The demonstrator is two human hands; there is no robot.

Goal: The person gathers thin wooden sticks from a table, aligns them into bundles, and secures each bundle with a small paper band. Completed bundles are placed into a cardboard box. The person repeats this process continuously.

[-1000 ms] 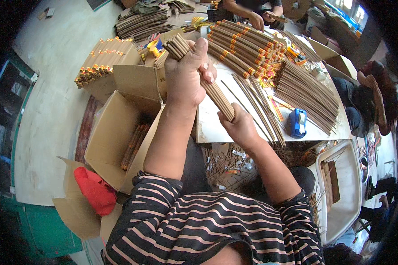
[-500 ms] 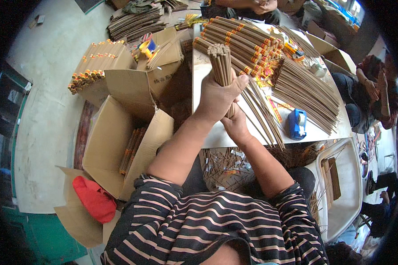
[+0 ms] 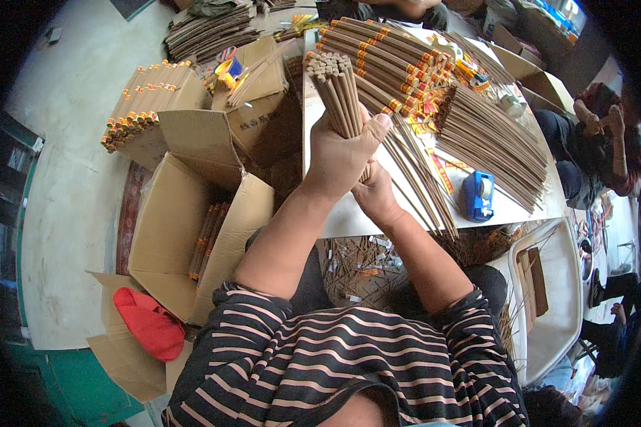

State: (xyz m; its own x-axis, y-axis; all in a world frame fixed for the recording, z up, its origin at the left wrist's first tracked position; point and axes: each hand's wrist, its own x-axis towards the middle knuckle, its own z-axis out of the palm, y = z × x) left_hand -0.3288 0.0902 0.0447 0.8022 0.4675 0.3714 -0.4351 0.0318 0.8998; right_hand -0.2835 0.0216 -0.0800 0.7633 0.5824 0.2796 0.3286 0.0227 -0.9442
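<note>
A bundle of brown incense sticks [image 3: 340,96] stands tilted over the left side of the white table [image 3: 335,226]. My left hand [image 3: 338,160] is wrapped round its middle, thumb toward the right. Lower down, my right hand [image 3: 377,192] closes about the bundle's bottom part, which is mostly hidden. To the right of my hands lie a few loose sticks [image 3: 424,181], a blue tape dispenser [image 3: 479,196] and a wide spread of unwrapped sticks [image 3: 491,146]. Bundles banded with red and yellow labels [image 3: 381,60] are piled behind, beside loose paper labels [image 3: 424,114].
At left an open cardboard box [image 3: 153,238] holds several banded bundles; a red cloth [image 3: 149,324] lies on its flap. More bundles [image 3: 149,92] rest on a carton behind. A white tub [image 3: 559,306] stands at right. Another person [image 3: 609,142] sits beyond the table's right side.
Both hands have shifted slightly left with the bundle. Its top now leans farther left and toward me, and its stick ends look more fanned out.
</note>
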